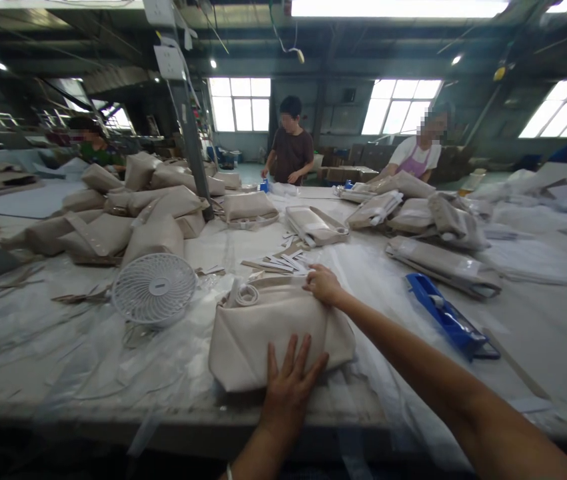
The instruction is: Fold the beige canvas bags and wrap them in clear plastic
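Observation:
A beige leather-like bag [258,340] lies in front of me on the table, its near side facing up. My left hand [291,373] rests flat on the bag's near side, fingers spread. At the bag's far upper edge, my right hand [324,285] has its fingers curled and pinched on the rim. What is under those fingertips is partly hidden. A coiled white cord [247,295] sits at the bag's upper left. Just beyond the bag lie several thin white and brown strips [283,261].
A white round fan [155,288] stands left of the bag. At right lies a blue tape dispenser [446,317]. Beige bags are piled left [153,233] and right [413,213]. A metal post [191,133] rises behind. Two people stand across the table; another is at far left.

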Demonstrator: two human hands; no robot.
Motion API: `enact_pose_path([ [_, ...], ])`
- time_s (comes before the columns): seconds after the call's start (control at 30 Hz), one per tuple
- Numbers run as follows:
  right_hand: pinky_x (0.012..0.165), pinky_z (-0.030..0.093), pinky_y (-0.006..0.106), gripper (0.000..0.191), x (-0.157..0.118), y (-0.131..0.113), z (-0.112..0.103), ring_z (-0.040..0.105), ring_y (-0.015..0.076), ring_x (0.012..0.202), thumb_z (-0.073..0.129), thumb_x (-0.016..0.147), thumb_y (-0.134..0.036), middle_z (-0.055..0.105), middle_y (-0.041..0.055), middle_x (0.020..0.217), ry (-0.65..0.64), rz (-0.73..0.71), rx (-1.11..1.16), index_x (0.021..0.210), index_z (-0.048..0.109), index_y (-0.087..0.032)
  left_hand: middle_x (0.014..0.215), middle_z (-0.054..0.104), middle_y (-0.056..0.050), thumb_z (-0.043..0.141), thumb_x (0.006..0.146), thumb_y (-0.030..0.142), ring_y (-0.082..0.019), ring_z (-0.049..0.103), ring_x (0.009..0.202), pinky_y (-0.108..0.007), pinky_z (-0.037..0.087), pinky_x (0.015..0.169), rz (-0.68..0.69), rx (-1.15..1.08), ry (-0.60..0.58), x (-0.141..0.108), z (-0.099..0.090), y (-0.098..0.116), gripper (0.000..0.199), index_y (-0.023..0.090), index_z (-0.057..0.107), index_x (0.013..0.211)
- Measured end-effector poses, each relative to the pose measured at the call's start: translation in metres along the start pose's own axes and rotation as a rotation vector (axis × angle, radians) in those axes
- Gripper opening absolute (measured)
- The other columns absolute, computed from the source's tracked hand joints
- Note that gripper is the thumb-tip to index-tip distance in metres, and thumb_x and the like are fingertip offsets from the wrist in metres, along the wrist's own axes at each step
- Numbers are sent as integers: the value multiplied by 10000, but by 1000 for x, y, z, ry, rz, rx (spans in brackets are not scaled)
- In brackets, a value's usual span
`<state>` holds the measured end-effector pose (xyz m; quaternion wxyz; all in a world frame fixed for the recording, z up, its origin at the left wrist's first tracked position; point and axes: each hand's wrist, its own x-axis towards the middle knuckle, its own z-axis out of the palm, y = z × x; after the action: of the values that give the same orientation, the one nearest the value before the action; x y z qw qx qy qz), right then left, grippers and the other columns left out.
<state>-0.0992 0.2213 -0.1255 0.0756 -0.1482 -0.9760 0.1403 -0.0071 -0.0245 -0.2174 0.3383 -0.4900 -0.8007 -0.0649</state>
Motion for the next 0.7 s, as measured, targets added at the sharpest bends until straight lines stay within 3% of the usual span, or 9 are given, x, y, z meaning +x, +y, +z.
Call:
enact_pose_path([
  [0.1, 1054, 433, 372, 123, -25, 7, -16, 551, 222, 1259, 594, 913, -282, 593, 79, 1379, 122, -103, 102, 983, 665, -209, 1611, 324, -52, 421, 990, 351, -315, 306, 1461, -666, 105, 1189, -34, -25, -14, 2, 2, -1, 555, 395, 297, 1529],
  [0.17, 938, 499, 347, 157, -46, 13, -21, 652, 213, 1059, 548, 937, -324, 700, 67, 1154, 195, -165, 230, 1009, 631, -212, 1614, 315, -55, 432, 986, 333, -322, 317, 1458, -678, 154, 1176, -42, -45, -36, 4, 2, -1, 569, 396, 285, 1532],
  [0.27, 789, 538, 310, 137, -80, 22, -19, 685, 198, 849, 560, 911, -333, 726, 24, 889, 249, -269, 499, 940, 618, -213, 1619, 299, -53, 451, 976, 285, -330, 323, 1459, -691, 213, 1159, -41, -87, -77, 5, 0, -2, 603, 399, 261, 1537],
  [0.5, 844, 561, 337, 227, -130, 36, -4, 705, 213, 912, 614, 898, -317, 729, 59, 1012, 231, -380, 528, 1092, 687, -226, 1628, 251, -44, 415, 918, 55, -331, 288, 1481, -730, 216, 1147, -48, -135, -191, 10, -2, -8, 748, 403, 200, 1544],
  [0.6, 816, 560, 319, 216, -141, 40, -1, 694, 208, 909, 582, 931, -311, 712, 79, 995, 215, -536, 531, 1056, 739, -232, 1630, 233, -35, 409, 932, 60, -326, 266, 1489, -735, 209, 1148, -43, -145, -201, 12, 2, -14, 734, 419, 203, 1539],
  [0.7, 820, 555, 337, 230, -150, 43, 3, 676, 209, 900, 565, 954, -310, 711, 65, 942, 267, -605, 474, 1079, 749, -253, 1631, 225, -37, 414, 969, 119, -325, 262, 1491, -742, 213, 1144, -29, -140, -200, 13, 7, -18, 674, 418, 211, 1538],
])
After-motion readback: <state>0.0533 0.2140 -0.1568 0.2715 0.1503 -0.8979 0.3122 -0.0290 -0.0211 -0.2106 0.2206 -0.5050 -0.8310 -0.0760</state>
